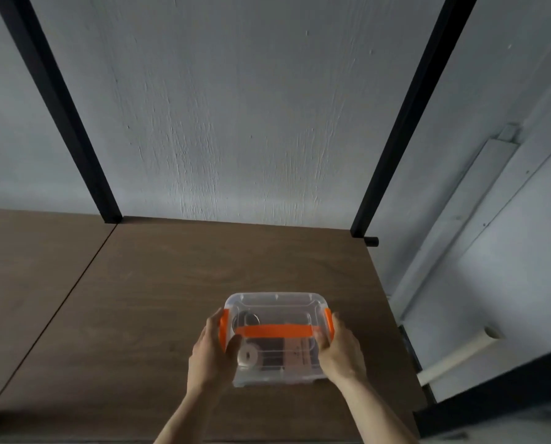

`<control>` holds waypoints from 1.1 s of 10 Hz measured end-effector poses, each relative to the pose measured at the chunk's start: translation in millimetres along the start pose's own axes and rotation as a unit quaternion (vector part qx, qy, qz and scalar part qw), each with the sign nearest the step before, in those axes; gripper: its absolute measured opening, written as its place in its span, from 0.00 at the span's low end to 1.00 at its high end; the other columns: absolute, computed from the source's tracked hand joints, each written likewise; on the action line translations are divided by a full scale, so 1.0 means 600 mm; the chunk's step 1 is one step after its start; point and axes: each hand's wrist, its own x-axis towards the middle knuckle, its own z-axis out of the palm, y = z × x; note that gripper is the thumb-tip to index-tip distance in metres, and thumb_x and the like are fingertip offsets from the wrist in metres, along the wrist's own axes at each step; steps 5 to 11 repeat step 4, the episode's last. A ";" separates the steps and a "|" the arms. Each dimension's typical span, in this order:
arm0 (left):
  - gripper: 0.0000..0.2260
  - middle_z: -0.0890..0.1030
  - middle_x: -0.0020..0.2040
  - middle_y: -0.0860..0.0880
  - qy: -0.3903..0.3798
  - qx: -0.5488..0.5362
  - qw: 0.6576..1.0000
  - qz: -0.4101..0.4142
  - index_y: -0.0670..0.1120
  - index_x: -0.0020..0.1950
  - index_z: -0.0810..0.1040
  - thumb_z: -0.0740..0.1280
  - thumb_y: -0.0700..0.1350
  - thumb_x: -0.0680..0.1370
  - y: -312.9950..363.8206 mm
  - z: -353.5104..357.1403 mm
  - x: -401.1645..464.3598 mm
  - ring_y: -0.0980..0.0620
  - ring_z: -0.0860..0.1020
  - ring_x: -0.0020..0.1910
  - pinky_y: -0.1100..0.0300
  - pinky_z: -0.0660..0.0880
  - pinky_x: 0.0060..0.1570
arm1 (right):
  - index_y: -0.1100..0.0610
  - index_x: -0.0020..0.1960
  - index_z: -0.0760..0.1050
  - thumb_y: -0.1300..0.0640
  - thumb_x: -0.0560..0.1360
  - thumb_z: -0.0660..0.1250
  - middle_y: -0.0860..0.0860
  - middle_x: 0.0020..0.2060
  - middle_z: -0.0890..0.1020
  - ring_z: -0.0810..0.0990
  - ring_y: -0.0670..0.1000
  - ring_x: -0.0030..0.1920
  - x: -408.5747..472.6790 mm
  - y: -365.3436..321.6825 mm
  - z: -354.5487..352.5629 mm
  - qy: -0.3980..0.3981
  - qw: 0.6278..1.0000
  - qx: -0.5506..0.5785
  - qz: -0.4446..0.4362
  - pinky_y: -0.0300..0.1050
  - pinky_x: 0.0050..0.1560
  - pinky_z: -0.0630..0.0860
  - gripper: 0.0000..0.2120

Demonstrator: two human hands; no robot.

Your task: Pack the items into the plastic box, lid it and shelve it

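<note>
Both hands clamp the plastic box (pixel 275 339) from either side, left hand (pixel 211 350) and right hand (pixel 339 347) each up against an orange latch, so it probably stays level while it goes onto the wooden shelf (pixel 171 283). Box sits lower centre of the frame, lid on, orange handle (pixel 275 331) across the top. Black uprights (pixel 392 123) at upper left and right frame the bay, well clear. Shelf ahead looks bare. Inside I can make out a tape roll (pixel 247 355), the rest is murky.

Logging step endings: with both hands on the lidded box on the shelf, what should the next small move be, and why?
Probably let go and draw both hands back. The plastic box appears to rest on the wooden shelf, lid on, orange handle lying across it, left hand and right hand gripping its ends.
</note>
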 end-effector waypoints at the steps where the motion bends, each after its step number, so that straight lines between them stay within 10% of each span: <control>1: 0.23 0.78 0.64 0.51 0.000 0.039 0.999 0.018 0.57 0.73 0.63 0.63 0.56 0.79 0.012 -0.012 -0.014 0.47 0.79 0.58 0.51 0.76 0.52 | 0.52 0.80 0.56 0.43 0.81 0.59 0.52 0.73 0.73 0.73 0.56 0.71 -0.018 0.000 -0.007 0.021 0.999 -0.049 -0.012 0.56 0.67 0.74 0.31; 4: 0.27 0.77 0.63 0.54 0.028 0.169 0.979 0.110 0.58 0.74 0.62 0.64 0.58 0.76 0.032 -0.044 -0.124 0.49 0.76 0.59 0.54 0.75 0.51 | 0.48 0.67 0.72 0.44 0.79 0.61 0.47 0.58 0.78 0.78 0.49 0.58 -0.120 0.059 -0.049 0.058 0.975 -0.138 -0.167 0.44 0.56 0.78 0.18; 11: 0.27 0.77 0.63 0.54 0.028 0.169 0.979 0.110 0.58 0.74 0.62 0.64 0.58 0.76 0.032 -0.044 -0.124 0.49 0.76 0.59 0.54 0.75 0.51 | 0.48 0.67 0.72 0.44 0.79 0.61 0.47 0.58 0.78 0.78 0.49 0.58 -0.120 0.059 -0.049 0.058 0.975 -0.138 -0.167 0.44 0.56 0.78 0.18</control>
